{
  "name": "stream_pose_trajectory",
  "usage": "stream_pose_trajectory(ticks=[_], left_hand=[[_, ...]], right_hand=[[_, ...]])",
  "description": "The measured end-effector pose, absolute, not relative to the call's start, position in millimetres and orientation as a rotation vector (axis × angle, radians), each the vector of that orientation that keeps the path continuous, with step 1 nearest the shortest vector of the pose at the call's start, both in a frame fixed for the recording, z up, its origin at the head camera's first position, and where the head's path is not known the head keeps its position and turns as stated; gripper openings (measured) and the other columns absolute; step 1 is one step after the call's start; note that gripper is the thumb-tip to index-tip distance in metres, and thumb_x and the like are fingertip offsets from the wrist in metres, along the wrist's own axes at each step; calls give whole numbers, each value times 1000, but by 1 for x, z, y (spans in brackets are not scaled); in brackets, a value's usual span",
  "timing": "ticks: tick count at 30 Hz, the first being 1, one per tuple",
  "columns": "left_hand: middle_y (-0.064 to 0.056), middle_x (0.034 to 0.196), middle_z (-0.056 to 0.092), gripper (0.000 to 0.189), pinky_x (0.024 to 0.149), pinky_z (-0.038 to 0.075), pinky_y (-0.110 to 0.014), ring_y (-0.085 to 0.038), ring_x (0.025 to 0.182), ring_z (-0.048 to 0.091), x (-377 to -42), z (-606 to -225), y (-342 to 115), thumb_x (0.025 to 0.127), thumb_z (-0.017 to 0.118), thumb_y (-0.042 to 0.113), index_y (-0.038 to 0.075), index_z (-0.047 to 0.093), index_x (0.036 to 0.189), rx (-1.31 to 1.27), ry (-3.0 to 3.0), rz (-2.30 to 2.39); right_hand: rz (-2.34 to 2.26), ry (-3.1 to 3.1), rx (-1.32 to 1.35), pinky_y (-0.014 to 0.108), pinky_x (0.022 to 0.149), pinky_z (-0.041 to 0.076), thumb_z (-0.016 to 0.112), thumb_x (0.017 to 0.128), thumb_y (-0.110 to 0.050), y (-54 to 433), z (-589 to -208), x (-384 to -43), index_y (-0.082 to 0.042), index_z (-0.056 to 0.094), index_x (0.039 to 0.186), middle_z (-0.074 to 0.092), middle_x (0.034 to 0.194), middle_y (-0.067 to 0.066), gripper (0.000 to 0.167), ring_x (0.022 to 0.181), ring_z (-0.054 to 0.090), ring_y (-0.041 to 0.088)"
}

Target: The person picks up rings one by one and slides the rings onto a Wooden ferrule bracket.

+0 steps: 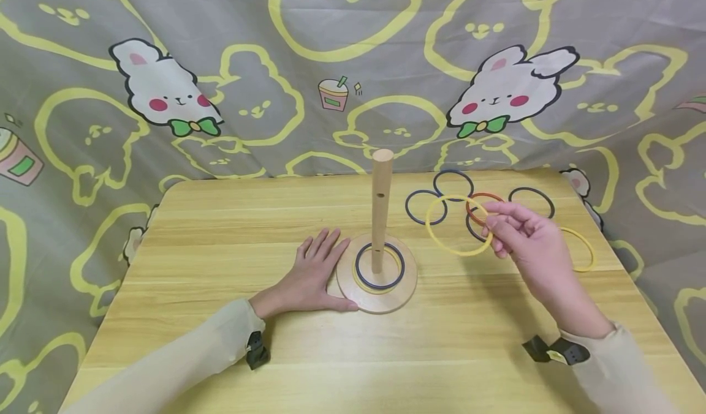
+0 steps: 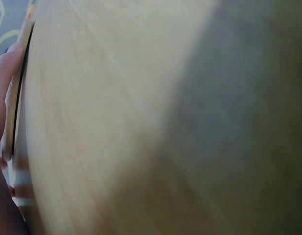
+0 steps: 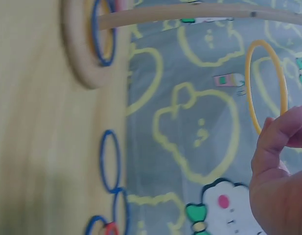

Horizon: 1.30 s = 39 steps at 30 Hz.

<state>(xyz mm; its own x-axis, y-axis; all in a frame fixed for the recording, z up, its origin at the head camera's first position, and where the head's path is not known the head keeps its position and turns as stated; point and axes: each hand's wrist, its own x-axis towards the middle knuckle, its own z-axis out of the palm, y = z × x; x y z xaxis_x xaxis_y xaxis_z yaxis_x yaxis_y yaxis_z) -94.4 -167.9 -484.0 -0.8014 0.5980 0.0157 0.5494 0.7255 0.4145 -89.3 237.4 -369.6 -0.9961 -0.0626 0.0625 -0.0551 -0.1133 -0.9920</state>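
Observation:
A wooden peg stand, with an upright post (image 1: 381, 212) on a round base (image 1: 386, 304), stands mid-table. Around the foot of the post lie a blue ring (image 1: 380, 287) and, under it, a yellow ring. My left hand (image 1: 309, 279) lies flat with spread fingers, its fingertips and thumb touching the base's left edge. Right of the post, my right hand (image 1: 532, 248) pinches another yellow ring (image 1: 460, 253) by its right side, raised above the table. The right wrist view also shows this held ring (image 3: 248, 78). Mostly tabletop (image 2: 106, 98) fills the left wrist view.
Loose rings lie at the back right of the table: several blue ones (image 1: 407, 206), a red ring (image 1: 485, 195) over one of them, and a yellow ring (image 1: 592, 258) near the right edge. A patterned curtain (image 1: 380, 22) hangs behind the table and at its sides.

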Motion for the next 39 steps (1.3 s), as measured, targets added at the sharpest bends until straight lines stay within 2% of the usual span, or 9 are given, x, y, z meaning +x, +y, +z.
stream_pose_trajectory(ticks=[9,25,34,39], left_hand=[[-26,178,13,132,125,8,-71,-47,165,4,-95,-484,-169,77,84,75,5,26,173,945,2818,616],[-28,177,16,130,124,9,-73,-50,163,7,-95,-482,-170,78,84,73,3,28,172,970,2820,630],[-28,177,16,131,124,9,-72,-49,164,7,-95,-483,-170,78,84,74,3,27,172,964,2823,621],[-27,178,13,133,125,7,-71,-48,164,4,-95,-485,-169,78,84,75,3,25,173,956,2818,614]], right_hand=[[-2557,1863,-246,18,54,49,67,107,3,218,-326,-92,9,72,126,74,86,9,21,63,58,11],[-2666,1747,-480,21,49,45,71,103,6,173,-257,-93,16,65,131,70,86,18,30,58,52,18],[-2570,1831,-529,21,47,45,70,104,4,150,-249,-93,10,69,128,70,85,18,25,56,53,17],[-2429,2039,-503,24,53,50,70,105,2,141,-258,-93,3,73,126,70,85,20,21,59,56,19]])
